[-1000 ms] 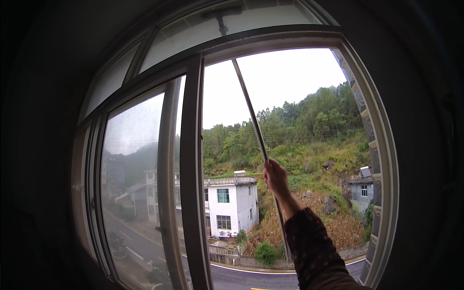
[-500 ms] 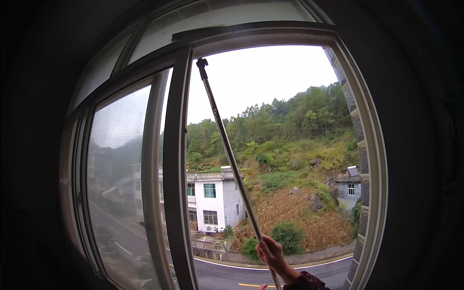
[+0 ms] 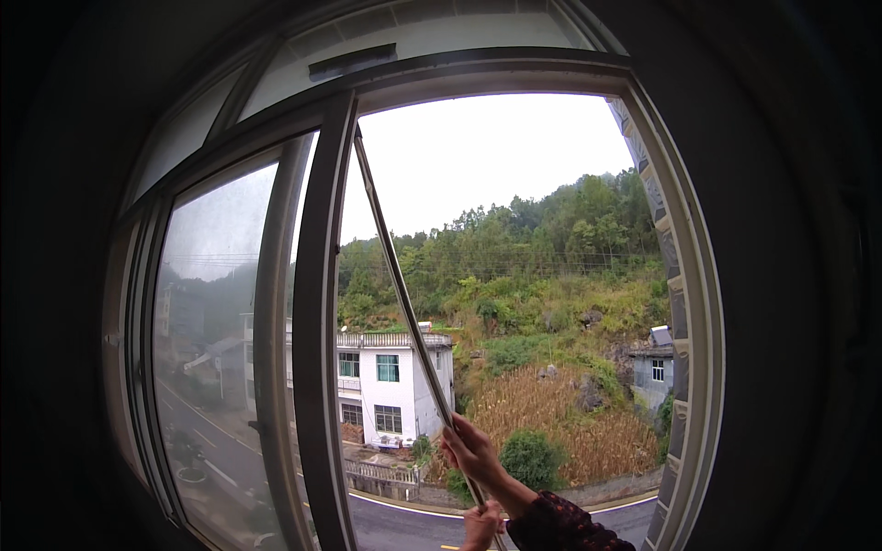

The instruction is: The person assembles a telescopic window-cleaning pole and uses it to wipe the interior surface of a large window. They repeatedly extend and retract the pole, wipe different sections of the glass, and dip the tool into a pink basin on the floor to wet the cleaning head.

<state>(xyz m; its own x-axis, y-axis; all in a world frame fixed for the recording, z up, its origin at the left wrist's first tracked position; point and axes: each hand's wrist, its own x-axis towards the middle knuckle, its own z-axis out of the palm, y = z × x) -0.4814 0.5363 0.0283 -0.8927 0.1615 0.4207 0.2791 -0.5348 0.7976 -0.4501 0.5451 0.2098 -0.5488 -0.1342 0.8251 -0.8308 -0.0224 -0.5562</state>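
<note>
A long-handled window wiper (image 3: 404, 298) slants up and left through the open window. My right hand (image 3: 473, 450) is closed around its silvery pole, fingers wrapped. Lower on the same pole, near the bottom edge, my left hand (image 3: 482, 525) is also closed on it. The wiper's dark, flat head (image 3: 353, 61) shows through the upper pane (image 3: 441, 28), apparently against its outer side. The frame's top bar hides the joint between pole and head.
A sliding glass panel (image 3: 216, 340) fills the left side, beside a dark upright frame bar (image 3: 320, 321). The right window jamb (image 3: 703, 349) borders the opening. Outside are a road (image 3: 395, 525), a white house (image 3: 390, 395) and a wooded hillside (image 3: 560, 239).
The wiper's head has risen and shifted left, so more of it shows behind the upper pane. My right hand has moved up and left; my left hand has come further into view.
</note>
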